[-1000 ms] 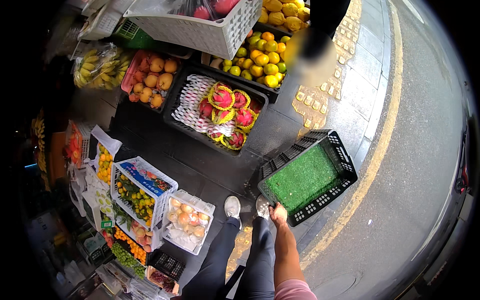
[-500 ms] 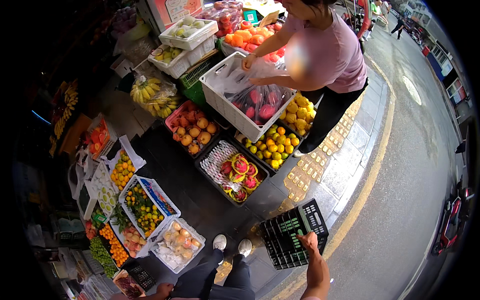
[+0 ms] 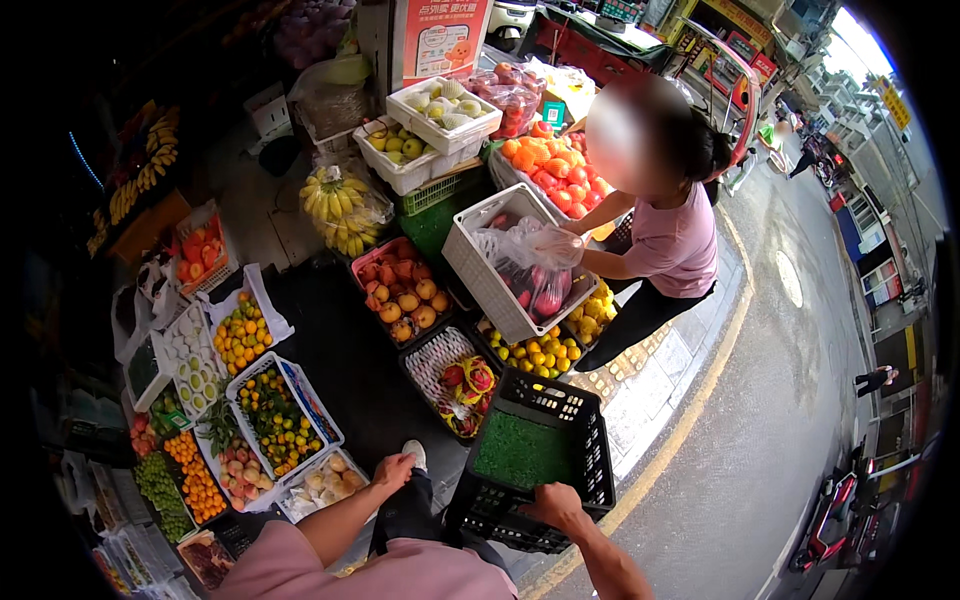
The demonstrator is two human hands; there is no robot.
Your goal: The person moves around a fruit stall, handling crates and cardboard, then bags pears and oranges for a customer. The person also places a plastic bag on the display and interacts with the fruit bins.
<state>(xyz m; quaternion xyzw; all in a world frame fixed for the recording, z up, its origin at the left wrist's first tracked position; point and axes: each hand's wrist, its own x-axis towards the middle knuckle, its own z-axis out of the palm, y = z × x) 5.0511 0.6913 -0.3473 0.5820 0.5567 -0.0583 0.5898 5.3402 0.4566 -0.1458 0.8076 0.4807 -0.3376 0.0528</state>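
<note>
Black plastic forms the one crate (image 3: 482, 508), lined with green artificial turf (image 3: 520, 448), that lies against the right hand (image 3: 556, 504) and apart from the left hand (image 3: 396, 470), to its right. The right hand is closed around the crate's near rim; the left hand has loosely bent fingers, and whether it holds anything cannot be told. Just past the crate sit dragon fruit (image 3: 480, 376), and beyond them one co-worker (image 3: 680, 240) stands over one pale grey fruit crate (image 3: 490, 285).
</note>
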